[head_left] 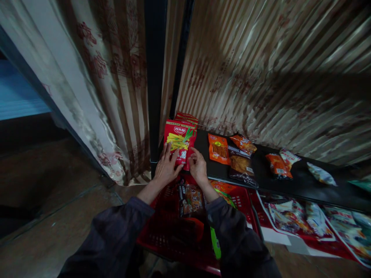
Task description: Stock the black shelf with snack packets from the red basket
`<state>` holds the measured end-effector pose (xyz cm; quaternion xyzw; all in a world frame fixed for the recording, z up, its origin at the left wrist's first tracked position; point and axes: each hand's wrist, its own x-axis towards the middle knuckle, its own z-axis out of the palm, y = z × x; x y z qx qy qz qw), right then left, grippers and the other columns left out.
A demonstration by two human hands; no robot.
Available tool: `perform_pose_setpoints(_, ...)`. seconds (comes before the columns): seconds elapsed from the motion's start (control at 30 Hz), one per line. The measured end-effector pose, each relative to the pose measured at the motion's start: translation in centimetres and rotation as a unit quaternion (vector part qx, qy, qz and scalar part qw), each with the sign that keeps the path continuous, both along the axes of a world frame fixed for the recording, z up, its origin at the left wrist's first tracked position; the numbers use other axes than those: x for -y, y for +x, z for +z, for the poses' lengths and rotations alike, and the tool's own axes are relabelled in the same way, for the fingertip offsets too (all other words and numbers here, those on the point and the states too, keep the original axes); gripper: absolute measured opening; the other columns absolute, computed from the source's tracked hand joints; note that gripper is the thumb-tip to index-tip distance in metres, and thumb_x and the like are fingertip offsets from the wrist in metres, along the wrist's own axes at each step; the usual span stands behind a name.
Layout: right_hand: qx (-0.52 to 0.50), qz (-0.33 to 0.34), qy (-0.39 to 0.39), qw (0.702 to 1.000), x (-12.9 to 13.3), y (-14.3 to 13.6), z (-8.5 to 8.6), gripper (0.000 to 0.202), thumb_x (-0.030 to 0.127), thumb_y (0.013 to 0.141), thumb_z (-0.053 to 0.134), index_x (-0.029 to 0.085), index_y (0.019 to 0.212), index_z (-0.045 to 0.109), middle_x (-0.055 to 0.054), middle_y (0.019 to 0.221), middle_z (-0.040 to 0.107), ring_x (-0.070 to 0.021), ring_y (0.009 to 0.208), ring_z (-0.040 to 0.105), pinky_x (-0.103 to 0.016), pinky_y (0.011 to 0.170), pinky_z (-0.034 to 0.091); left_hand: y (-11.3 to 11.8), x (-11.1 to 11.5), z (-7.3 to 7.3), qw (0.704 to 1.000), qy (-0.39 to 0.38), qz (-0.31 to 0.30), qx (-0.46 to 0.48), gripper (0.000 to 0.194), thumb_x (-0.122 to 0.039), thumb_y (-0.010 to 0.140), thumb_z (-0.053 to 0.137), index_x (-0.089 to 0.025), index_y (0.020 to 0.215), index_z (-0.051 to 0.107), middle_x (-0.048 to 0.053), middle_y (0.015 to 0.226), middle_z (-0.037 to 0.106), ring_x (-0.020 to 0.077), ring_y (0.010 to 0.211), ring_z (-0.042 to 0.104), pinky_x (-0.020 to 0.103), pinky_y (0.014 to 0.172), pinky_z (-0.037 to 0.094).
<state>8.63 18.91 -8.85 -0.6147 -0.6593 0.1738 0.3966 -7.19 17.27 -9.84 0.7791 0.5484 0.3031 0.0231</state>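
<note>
A red snack bag (181, 135) with yellow sticks and green leaves printed on it lies at the left end of a black shelf. My left hand (167, 164) rests on its lower left part, fingers stretched out and apart. At the bag's lower right edge, my right hand (198, 165) has its fingers curled in against it; the fingertips are partly hidden. Behind this bag, the tops of more red packets (187, 116) show. Below my hands stands a red basket (162, 231) holding several snack packs, among them a dark potato-chip bag (191, 200).
On the shelf (203, 154) to the right lie an orange snack pack (218, 148), a brown bag (242, 166), another orange bag (279, 166) and a pale bag (321, 173). Curtains (246, 77) hang behind, beside a black post (156, 77). Lower right, more containers (261, 216) hold snack bags.
</note>
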Motion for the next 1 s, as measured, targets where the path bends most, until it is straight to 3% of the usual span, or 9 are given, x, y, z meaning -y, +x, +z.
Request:
perform_pose_setpoints(0.2, 0.052, -0.023, -0.019, 0.998, -0.6, -0.2, 0.0, 0.05, 0.02, 0.089, 0.032, 0.018, 0.135, 0.053, -0.01, 0.104, 0.062, -0.0193, 0.093, 0.061, -0.034, 0.093, 0.049, -0.1, -1.0, -0.2, 1.0, -0.005, -0.013, 0.007, 0.059, -0.036, 0.091, 0.051, -0.016, 0.145, 0.04, 0.013, 0.163, 0.015, 0.0304, 0.151, -0.001, 0.052, 0.119, 0.023)
perform_pose_setpoints(0.37, 0.108, -0.061, 0.009, 0.992, -0.5, -0.4, 0.1, 0.048, 0.032, 0.092, 0.035, 0.016, 0.132, 0.056, -0.015, 0.125, 0.056, -0.0237, 0.121, 0.051, -0.038, 0.106, 0.04, 0.1, -1.0, -0.1, 1.0, 0.0, -0.012, -0.004, 0.059, -0.034, 0.089, 0.051, -0.015, 0.144, 0.042, 0.013, 0.163, 0.016, 0.0307, 0.151, -0.002, 0.049, 0.12, 0.02)
perform_pose_setpoints(0.53, 0.107, -0.037, -0.025, 0.993, -1.5, -0.5, -0.1, 0.063, 0.045, 0.095, 0.031, 0.011, 0.148, 0.032, -0.018, 0.151, 0.037, -0.0225, 0.141, 0.034, -0.04, 0.111, 0.035, 0.2, -1.2, 0.1, 1.0, 0.005, -0.004, -0.002, 0.057, -0.034, 0.091, 0.047, -0.012, 0.144, 0.043, 0.015, 0.162, 0.018, 0.0312, 0.151, 0.005, 0.049, 0.12, 0.019)
perform_pose_setpoints(0.67, 0.087, -0.01, -0.045, 0.995, -1.9, -0.6, -0.4, 0.065, 0.045, 0.095, 0.03, 0.01, 0.149, 0.028, -0.017, 0.152, 0.039, -0.0212, 0.142, 0.035, -0.039, 0.112, 0.035, 0.1, -1.3, 0.3, 1.0, 0.003, -0.001, 0.004, 0.051, -0.033, 0.094, 0.042, -0.016, 0.142, 0.047, 0.011, 0.161, 0.026, 0.029, 0.151, 0.007, 0.048, 0.12, 0.022)
perform_pose_setpoints(0.8, 0.027, -0.006, -0.045, 0.999, -1.9, -0.6, -1.0, 0.066, 0.046, 0.092, 0.037, 0.009, 0.147, 0.032, -0.018, 0.15, 0.043, -0.0232, 0.138, 0.042, -0.041, 0.112, 0.036, 0.1, -1.4, -0.1, 1.0, 0.016, 0.006, 0.01, 0.049, -0.031, 0.095, 0.041, -0.017, 0.141, 0.047, 0.011, 0.159, 0.03, 0.0286, 0.15, 0.013, 0.048, 0.119, 0.024)
perform_pose_setpoints(1.0, -0.207, -0.022, -0.044, 0.977, -3.2, -0.4, -2.0, 0.084, 0.056, 0.082, 0.055, 0.019, 0.151, 0.026, -0.013, 0.151, 0.044, -0.0243, 0.137, 0.046, -0.041, 0.114, 0.034, 0.1, -1.9, -1.0, 0.998, 0.062, 0.003, 0.025, 0.047, -0.028, 0.095, 0.041, -0.013, 0.139, 0.048, 0.015, 0.157, 0.033, 0.0299, 0.149, 0.018, 0.05, 0.118, 0.028)
